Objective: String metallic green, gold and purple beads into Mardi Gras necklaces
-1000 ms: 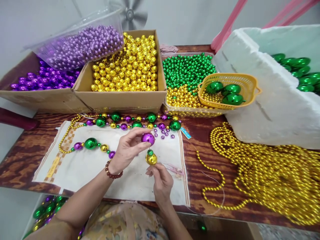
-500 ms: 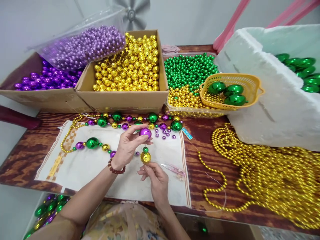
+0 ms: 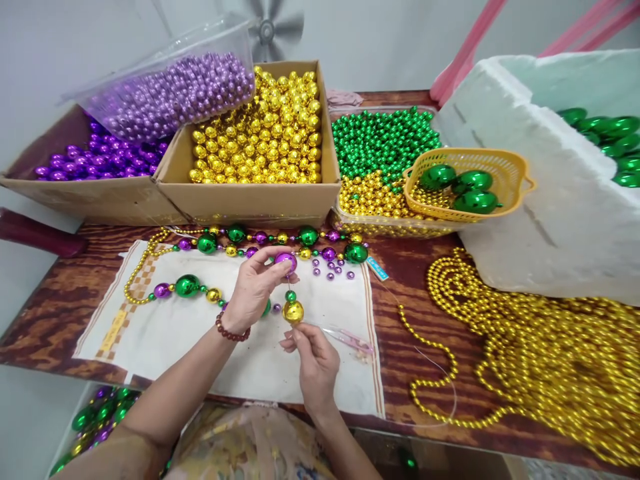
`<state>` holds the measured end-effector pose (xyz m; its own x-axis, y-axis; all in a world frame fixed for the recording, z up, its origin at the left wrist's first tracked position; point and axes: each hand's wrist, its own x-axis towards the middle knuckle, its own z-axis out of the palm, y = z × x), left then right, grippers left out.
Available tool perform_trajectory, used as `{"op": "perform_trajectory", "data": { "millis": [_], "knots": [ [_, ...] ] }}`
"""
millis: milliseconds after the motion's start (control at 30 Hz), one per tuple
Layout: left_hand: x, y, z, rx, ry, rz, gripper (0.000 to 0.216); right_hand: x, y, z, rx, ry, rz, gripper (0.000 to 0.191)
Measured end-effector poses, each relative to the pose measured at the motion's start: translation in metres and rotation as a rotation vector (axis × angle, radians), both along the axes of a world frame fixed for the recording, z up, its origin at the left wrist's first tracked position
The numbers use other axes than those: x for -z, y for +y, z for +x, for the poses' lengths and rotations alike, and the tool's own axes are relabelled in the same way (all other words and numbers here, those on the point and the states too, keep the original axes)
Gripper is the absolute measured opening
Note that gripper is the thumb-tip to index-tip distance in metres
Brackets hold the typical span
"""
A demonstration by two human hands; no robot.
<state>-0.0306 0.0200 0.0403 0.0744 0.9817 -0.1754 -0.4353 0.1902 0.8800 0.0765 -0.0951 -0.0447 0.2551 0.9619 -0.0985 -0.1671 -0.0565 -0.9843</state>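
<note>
My left hand (image 3: 255,288) pinches a large purple bead (image 3: 285,261) above a white cloth (image 3: 165,333). Just below it a small green bead (image 3: 291,295) and a large gold bead (image 3: 293,311) hang on a thin thread. My right hand (image 3: 313,360) is closed right under the gold bead, pinching the thread. A partly strung strand of green, gold and purple beads (image 3: 187,287) lies on the cloth to the left. Another such strand (image 3: 280,237) runs along the cloth's far edge.
Cardboard boxes of purple beads (image 3: 95,163) and gold beads (image 3: 260,143) stand at the back, with a tilted clear tub of purple beads (image 3: 170,90). A tray of green and gold beads (image 3: 380,160), a yellow basket (image 3: 465,183) and a white foam box (image 3: 550,180) are right. Gold chains (image 3: 545,347) heap on the table.
My left hand lifted the purple bead a little farther up and away from the gold bead. My right hand shifted slightly left and stayed under the gold bead.
</note>
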Motion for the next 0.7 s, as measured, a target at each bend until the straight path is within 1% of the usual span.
{"op": "perform_trajectory", "data": {
  "millis": [100,233,300,367,500,567,700],
  "knots": [
    [0.0,0.002,0.0,-0.012,0.044,0.028,0.031,-0.001,0.005,0.002,0.027,0.002,-0.015,0.016],
    [0.001,0.008,0.0,-0.031,0.042,0.017,0.031,-0.002,0.006,-0.002,-0.026,-0.012,0.041,0.015],
    [0.001,0.009,0.0,-0.011,0.013,0.001,0.031,0.0,0.006,-0.003,-0.033,0.002,0.041,0.014],
    [0.0,0.006,-0.001,0.027,0.001,0.018,0.033,0.001,0.007,-0.003,-0.009,0.02,0.019,0.014],
    [-0.003,-0.002,-0.003,0.104,0.025,0.113,0.033,0.004,0.009,0.003,0.032,0.031,0.025,0.013],
    [-0.004,-0.006,-0.005,0.117,0.063,0.179,0.033,0.004,0.009,0.006,0.022,0.027,0.046,0.013],
    [-0.008,-0.011,-0.007,0.113,0.208,0.323,0.032,0.003,0.007,0.009,-0.025,0.007,0.114,0.011]
  ]
}}
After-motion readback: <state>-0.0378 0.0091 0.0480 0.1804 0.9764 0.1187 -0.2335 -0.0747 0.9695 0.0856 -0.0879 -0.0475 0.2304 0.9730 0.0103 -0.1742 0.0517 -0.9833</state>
